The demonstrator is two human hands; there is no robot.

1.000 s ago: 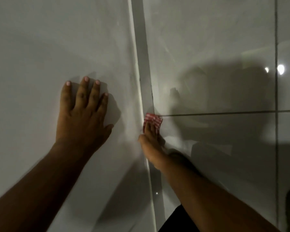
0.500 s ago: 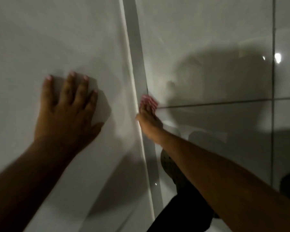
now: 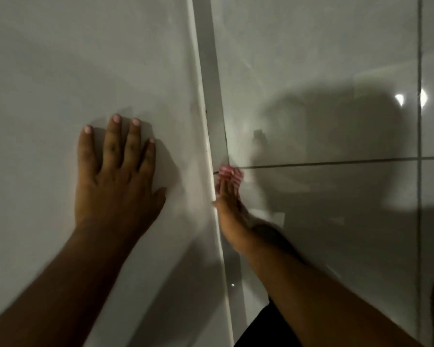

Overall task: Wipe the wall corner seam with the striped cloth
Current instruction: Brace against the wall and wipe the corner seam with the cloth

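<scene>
**Corner seam: cloth in contact, left hand braced**

Two bare forearms extend from the lower edge. The left hand (image 3: 115, 176) lies flat on the matte left wall (image 3: 60, 71), fingers spread, grasping nothing. The right hand (image 3: 229, 206), blurred, presses the red-and-white striped cloth (image 3: 230, 174) under extended fingers against the wall corner seam (image 3: 212, 136). The cloth sits beside a dark horizontal grout line (image 3: 336, 162) on the glossy tiled right wall (image 3: 311, 58), which reflects shadows and light spots.
</scene>
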